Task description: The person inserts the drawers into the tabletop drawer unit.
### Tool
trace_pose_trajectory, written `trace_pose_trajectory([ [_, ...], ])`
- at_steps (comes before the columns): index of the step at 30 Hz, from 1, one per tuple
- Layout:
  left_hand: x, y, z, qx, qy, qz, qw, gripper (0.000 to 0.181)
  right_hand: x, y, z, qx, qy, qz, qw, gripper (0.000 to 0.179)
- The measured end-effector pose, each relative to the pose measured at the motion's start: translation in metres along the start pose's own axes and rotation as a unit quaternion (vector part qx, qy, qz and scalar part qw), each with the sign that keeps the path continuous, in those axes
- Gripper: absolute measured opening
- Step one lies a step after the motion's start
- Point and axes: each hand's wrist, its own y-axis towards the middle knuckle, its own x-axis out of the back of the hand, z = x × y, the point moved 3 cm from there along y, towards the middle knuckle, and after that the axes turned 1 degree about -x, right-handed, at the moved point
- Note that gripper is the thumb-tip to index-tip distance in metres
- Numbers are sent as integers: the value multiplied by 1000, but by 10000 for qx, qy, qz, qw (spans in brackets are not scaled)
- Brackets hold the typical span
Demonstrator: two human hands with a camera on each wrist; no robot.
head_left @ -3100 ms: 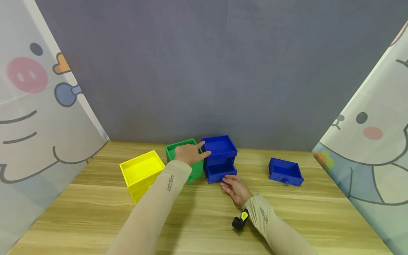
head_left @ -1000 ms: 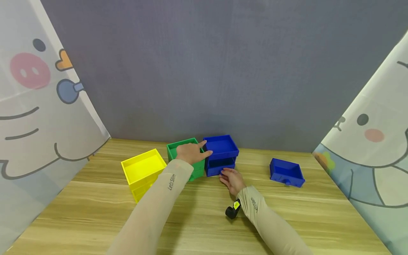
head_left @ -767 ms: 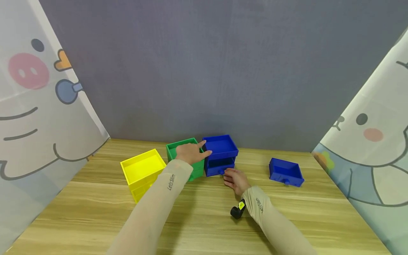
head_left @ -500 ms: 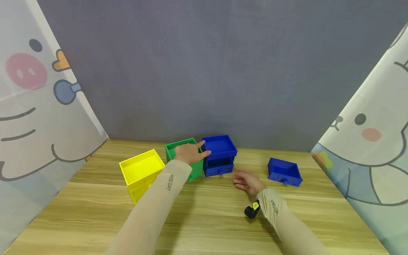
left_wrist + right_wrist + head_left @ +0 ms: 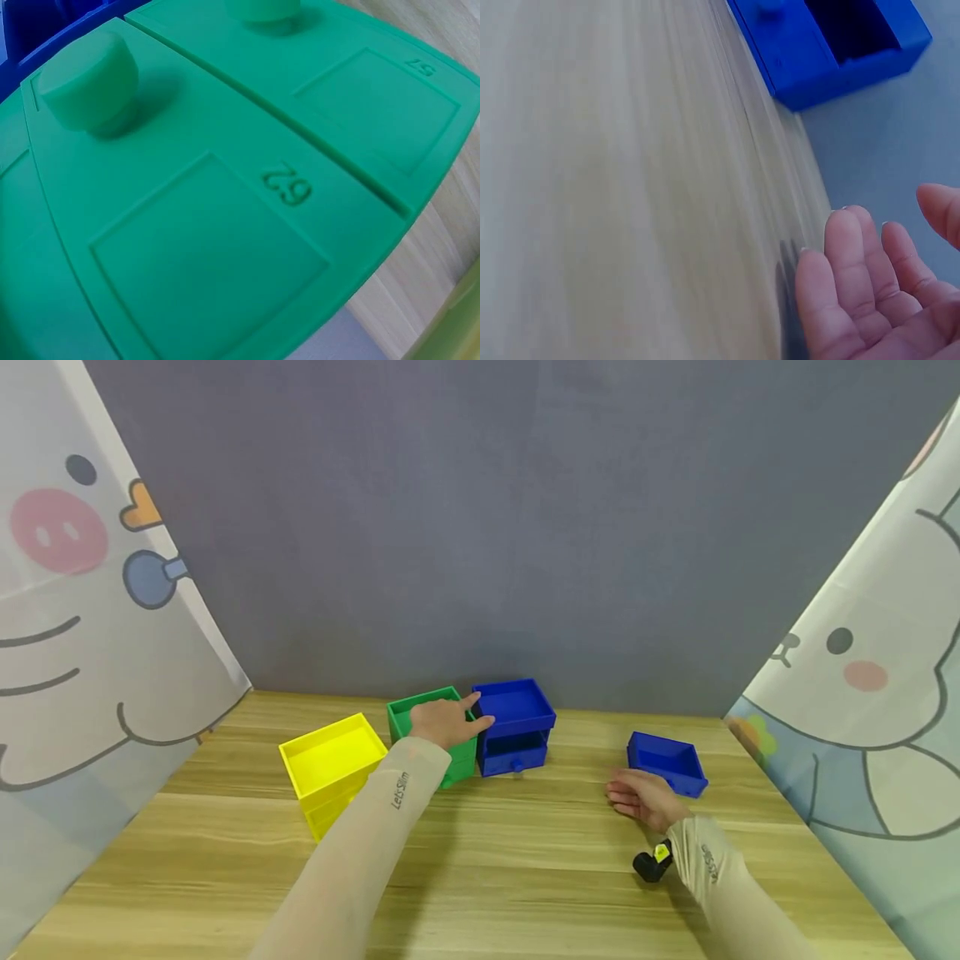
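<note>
The blue drawer cabinet stands at the back centre, its lower drawer fully in and its upper slot bare. Over the green cabinet lies my left hand, with thumb and one finger stretched out to the blue cabinet's left edge; its other fingers are hidden. In the left wrist view the green drawer fronts and their knobs fill the picture. My right hand holds nothing, fingers relaxed, just front-left of the loose blue drawer, which it partly covers in the head view.
A yellow cabinet stands left of the green one, beside my left forearm. The wooden table runs back to a grey wall, with cartoon-printed sheets at both sides.
The blue cabinet's lower drawer has slid in under my right hand's push. My right hand then let go of its knob and moved right towards the loose drawer. My left hand stayed put.
</note>
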Motion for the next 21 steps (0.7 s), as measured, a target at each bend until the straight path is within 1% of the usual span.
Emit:
trace_pose_trajectory([
  [5,0,1,0,8,-4,4,10000,71,17,-6,-4,-66,-134,1,9999,54],
  [12,1,1,-1,3,-29,-55,10000,70,35,-17,-6,-42,-176,119,9998,38],
  [17,1,1,1,3,-25,-95,10000,71,47,-22,-7,-139,-219,60,9996,35],
  [21,0,2,1,-44,-27,-66,10000,71,57,-27,-9,-184,-127,80,9997,24],
])
